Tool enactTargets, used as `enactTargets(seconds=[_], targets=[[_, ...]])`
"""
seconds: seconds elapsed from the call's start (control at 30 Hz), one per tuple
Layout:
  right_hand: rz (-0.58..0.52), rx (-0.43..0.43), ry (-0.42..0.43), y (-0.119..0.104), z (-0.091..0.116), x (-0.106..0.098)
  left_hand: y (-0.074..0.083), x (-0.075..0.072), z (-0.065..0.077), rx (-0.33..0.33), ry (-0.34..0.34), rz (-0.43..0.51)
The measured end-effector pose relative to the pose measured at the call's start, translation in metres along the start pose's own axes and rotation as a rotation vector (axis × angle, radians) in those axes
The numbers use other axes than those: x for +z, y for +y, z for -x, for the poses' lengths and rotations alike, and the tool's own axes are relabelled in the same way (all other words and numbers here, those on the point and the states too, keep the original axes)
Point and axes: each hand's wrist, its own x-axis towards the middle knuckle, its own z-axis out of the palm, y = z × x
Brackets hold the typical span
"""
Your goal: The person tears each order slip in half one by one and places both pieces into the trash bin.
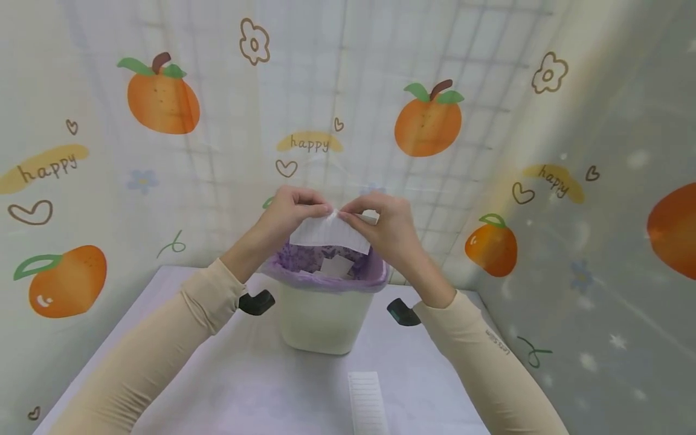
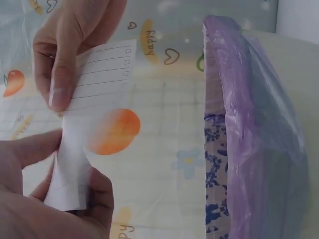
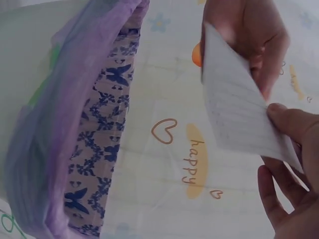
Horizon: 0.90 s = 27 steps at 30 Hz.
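Observation:
Both hands pinch one lined sheet of paper (image 1: 326, 232) by its upper edge, held above a white bin (image 1: 323, 314). My left hand (image 1: 290, 208) grips it between thumb and fingers on the left, and my right hand (image 1: 388, 223) does the same on the right, their fingertips almost meeting at the middle. In the left wrist view, printed lines and small checkboxes show on the paper (image 2: 102, 74). A purple patterned bag (image 1: 375, 275) lines the bin and folds over its rim. White paper pieces (image 1: 336, 266) lie inside the bin.
On the white table (image 1: 217, 374), a narrow lined paper pad (image 1: 367, 402) lies in front of the bin. Black devices (image 1: 403, 312) sit at both wrists. Behind and at the sides hangs a curtain (image 1: 359, 72) printed with oranges and the word happy.

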Motion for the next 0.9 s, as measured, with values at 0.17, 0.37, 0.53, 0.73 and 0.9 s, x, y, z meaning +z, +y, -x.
enactTargets(seconds=[0.17, 0.37, 0.53, 0.73, 0.9], targets=[[0.003, -0.024, 0.021, -0.007, -0.001, -0.001, -0.006, -0.001, -0.001, -0.051, 0.042, -0.045], [-0.028, -0.01, 0.052, -0.014, 0.001, -0.008, -0.019, -0.002, -0.001, -0.13, 0.088, -0.106], [-0.03, -0.002, 0.087, -0.02, -0.001, -0.017, -0.028, -0.009, -0.003, -0.207, 0.126, -0.148], [0.033, 0.05, 0.082, -0.018, -0.004, -0.024, -0.029, -0.016, -0.005, -0.215, 0.188, -0.212], [0.109, 0.117, 0.006, -0.005, -0.003, -0.02, -0.025, -0.015, -0.006, -0.216, 0.191, -0.207]])
